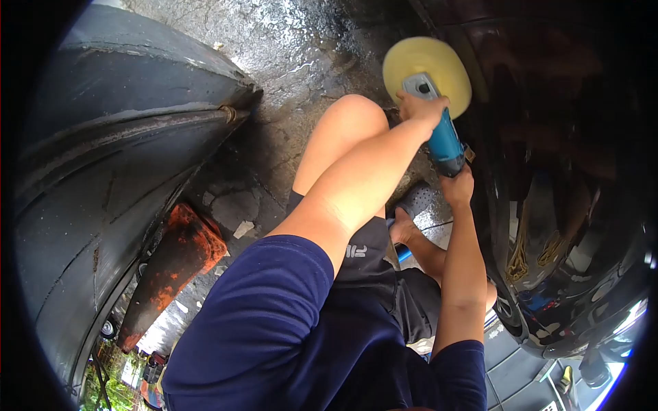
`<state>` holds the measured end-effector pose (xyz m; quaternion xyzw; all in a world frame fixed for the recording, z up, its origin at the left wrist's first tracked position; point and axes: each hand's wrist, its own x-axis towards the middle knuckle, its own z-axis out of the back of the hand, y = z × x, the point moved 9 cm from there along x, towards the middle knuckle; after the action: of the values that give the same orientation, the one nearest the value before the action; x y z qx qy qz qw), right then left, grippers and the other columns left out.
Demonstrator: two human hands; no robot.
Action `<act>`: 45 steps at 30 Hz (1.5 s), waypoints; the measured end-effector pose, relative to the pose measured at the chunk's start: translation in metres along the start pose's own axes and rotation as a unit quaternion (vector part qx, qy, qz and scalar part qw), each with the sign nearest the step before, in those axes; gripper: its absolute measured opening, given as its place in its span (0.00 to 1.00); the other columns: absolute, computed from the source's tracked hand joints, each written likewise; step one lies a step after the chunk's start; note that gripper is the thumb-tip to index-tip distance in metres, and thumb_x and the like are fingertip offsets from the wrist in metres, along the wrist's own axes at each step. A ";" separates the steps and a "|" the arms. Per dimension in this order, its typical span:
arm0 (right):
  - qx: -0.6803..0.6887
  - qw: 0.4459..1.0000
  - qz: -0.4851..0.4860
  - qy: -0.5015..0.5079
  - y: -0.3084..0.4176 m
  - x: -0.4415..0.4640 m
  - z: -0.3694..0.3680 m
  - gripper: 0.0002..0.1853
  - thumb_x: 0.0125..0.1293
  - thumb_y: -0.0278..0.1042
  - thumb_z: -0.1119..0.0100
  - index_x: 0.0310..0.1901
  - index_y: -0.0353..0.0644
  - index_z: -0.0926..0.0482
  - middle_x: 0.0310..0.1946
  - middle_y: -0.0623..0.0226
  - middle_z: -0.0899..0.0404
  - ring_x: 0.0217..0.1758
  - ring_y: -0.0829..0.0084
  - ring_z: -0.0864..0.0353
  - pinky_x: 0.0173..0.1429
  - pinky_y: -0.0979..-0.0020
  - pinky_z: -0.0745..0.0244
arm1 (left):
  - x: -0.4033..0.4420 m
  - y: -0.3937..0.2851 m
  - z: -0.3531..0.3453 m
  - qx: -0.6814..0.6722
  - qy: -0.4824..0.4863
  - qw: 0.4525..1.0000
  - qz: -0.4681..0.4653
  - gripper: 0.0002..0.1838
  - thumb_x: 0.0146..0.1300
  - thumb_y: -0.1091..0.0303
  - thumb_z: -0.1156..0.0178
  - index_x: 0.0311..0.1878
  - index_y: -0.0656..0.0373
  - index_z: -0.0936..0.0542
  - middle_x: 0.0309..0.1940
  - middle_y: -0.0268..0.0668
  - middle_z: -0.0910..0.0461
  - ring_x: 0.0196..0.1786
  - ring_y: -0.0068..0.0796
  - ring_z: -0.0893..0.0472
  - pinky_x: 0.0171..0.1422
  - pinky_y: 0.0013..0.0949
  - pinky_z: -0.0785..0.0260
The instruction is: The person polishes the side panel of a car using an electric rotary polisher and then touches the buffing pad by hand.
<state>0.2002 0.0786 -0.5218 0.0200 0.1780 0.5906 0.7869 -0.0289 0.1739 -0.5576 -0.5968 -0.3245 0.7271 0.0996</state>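
The polisher (445, 142) was beside the dark car (548, 123); the left hand (423, 113) had its fingers clasped round the head, the right hand (458, 186) gripped the rear; it looked heavy, stiff, soft only at the yellow pad (404, 60), and best held at both ends.

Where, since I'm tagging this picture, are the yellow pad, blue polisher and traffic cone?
Yellow pad (449, 67), head view: its upper right part.
Blue polisher (445, 142), head view: its blue body.
Traffic cone (164, 275), head view: its soiled side.
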 end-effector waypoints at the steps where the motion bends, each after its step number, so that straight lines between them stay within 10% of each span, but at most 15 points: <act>1: -0.001 1.000 -0.001 0.000 -0.014 -0.007 -0.001 0.27 0.52 0.36 0.26 0.53 0.32 0.19 0.51 0.39 0.15 0.57 0.38 0.15 0.62 0.49 0.19 | -0.006 0.010 -0.006 0.011 0.012 1.000 0.011 0.56 0.41 0.55 0.15 0.68 0.69 0.38 0.59 0.64 0.19 0.58 0.58 0.14 0.63 0.47 0.18; 17: 0.011 0.998 -0.012 -0.067 -0.035 -0.062 0.013 0.21 0.51 0.32 0.22 0.42 0.30 0.22 0.43 0.41 0.17 0.52 0.36 0.17 0.59 0.46 0.22 | -0.035 0.029 -0.025 0.074 0.074 0.994 0.021 0.68 0.45 0.57 0.17 0.79 0.77 0.51 0.59 0.61 0.18 0.60 0.56 0.15 0.66 0.47 0.20; 19: 0.012 0.994 0.061 -0.085 0.000 -0.050 0.023 0.22 0.50 0.31 0.21 0.41 0.31 0.24 0.42 0.42 0.18 0.51 0.36 0.18 0.58 0.45 0.22 | -0.022 0.008 -0.006 0.057 -0.009 0.998 -0.036 0.56 0.39 0.55 0.15 0.67 0.71 0.37 0.56 0.63 0.17 0.56 0.56 0.13 0.61 0.45 0.18; 23: -0.048 0.991 0.095 -0.076 0.027 -0.024 0.033 0.24 0.51 0.29 0.21 0.45 0.32 0.25 0.46 0.43 0.19 0.58 0.39 0.21 0.63 0.47 0.23 | -0.029 -0.030 0.023 -0.001 0.009 0.999 -0.030 0.54 0.40 0.55 0.17 0.65 0.71 0.37 0.55 0.63 0.18 0.55 0.55 0.13 0.60 0.47 0.18; 30: -0.103 0.980 0.128 -0.115 0.073 -0.024 0.062 0.56 0.55 0.21 0.25 0.83 0.36 0.48 0.60 0.42 0.22 0.62 0.39 0.19 0.66 0.47 0.22 | -0.026 -0.061 0.040 -0.057 0.052 0.995 -0.069 0.51 0.41 0.54 0.18 0.64 0.69 0.35 0.55 0.63 0.18 0.57 0.57 0.13 0.63 0.47 0.19; 45: -0.132 0.986 0.086 -0.062 0.049 -0.056 0.074 0.52 0.49 0.17 0.30 0.79 0.33 0.41 0.59 0.48 0.23 0.65 0.44 0.21 0.67 0.51 0.21 | -0.033 -0.027 0.021 -0.029 0.094 0.995 -0.001 0.56 0.41 0.53 0.19 0.69 0.71 0.36 0.61 0.63 0.19 0.61 0.57 0.16 0.67 0.48 0.21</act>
<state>0.1638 0.0542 -0.4267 -0.0326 0.0469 0.6718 0.7385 -0.0458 0.1698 -0.5140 -0.6646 -0.3354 0.6581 0.1128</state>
